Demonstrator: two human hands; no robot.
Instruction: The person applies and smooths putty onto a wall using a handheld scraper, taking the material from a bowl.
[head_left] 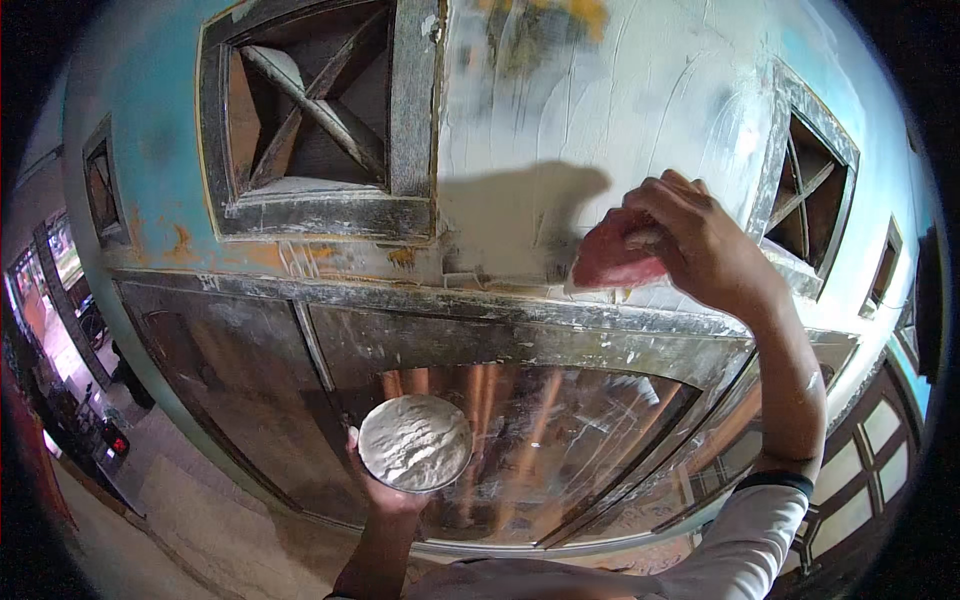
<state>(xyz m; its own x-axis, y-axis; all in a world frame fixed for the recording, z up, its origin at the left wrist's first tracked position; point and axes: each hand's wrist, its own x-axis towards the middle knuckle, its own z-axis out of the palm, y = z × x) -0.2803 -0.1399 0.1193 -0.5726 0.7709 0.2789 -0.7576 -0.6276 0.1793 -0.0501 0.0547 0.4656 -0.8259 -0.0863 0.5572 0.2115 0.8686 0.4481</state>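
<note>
Biggest first: a broad wall [150, 170], blue-green toward 10 o'clock, then all smears and streaks in a grey-white patch [640, 120] at 1 o'clock. Right in the thick of it there, apparently at the coating stage. Calls, on any further stroke, for a steady wrist and an even edge, most likely flat to the surface. Below, a dark wooden frame [430, 320], scuffed white along its top, with glass [540, 440] toward 5 o'clock. Up again to the crossed-bar vents: one [320, 100] near 11, another [810, 190] between 2 and 3.

Down to 7 o'clock now, and the left hand [395, 497], half-curled under and around a round bowl [440, 486], thumb against its 9 o'clock side. And inside? Off-white paste [412, 435], plenty of it, close to the rim, ridged and gouged across the middle. Over to 2 o'clock for the right hand [690, 225], fingers closed in a firm pinch on a red spreader [608, 255], angled down toward 8. Touching the wall or just off it? Impossible to tell from here.
</note>
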